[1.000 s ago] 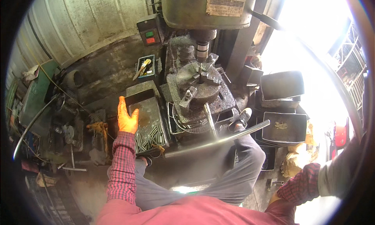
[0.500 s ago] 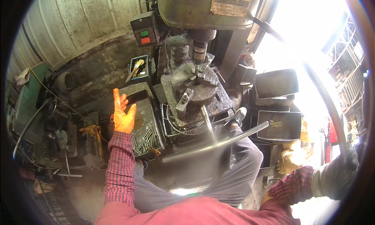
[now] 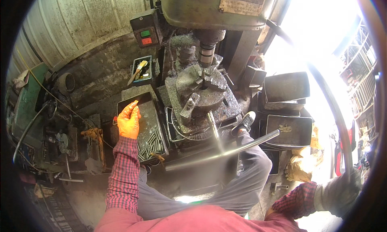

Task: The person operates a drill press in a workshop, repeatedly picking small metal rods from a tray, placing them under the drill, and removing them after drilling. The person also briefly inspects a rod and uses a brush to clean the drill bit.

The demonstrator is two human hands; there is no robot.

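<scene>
My left hand [image 3: 129,122], in an orange glove, is over a metal tray [image 3: 148,119] of short metal pins [image 3: 152,146]. Its fingertips are pinched together; whatever lies between them is too small to make out. At the far right my right hand [image 3: 346,192], in a grey glove, is closed round the lower end of a long lever [image 3: 331,99], its fingers partly hidden. Under the drill press chuck [image 3: 207,54] sits a round work-holding chuck [image 3: 201,88], its jaws around a dark centre. A T-shaped bar handle [image 3: 221,153] sticks out from it towards me.
A switch box [image 3: 146,32] with green and red buttons hangs by the drill press head [image 3: 213,10]. Behind the tray, a small box [image 3: 148,75] holds a brush [image 3: 138,72]. Dark bins [image 3: 288,129] stack to the right, and my knee is close to the bar handle.
My left hand has gone from spread fingers to a pinch, staying over the tray. My right hand and the lever's lower end have shifted slightly left and down.
</scene>
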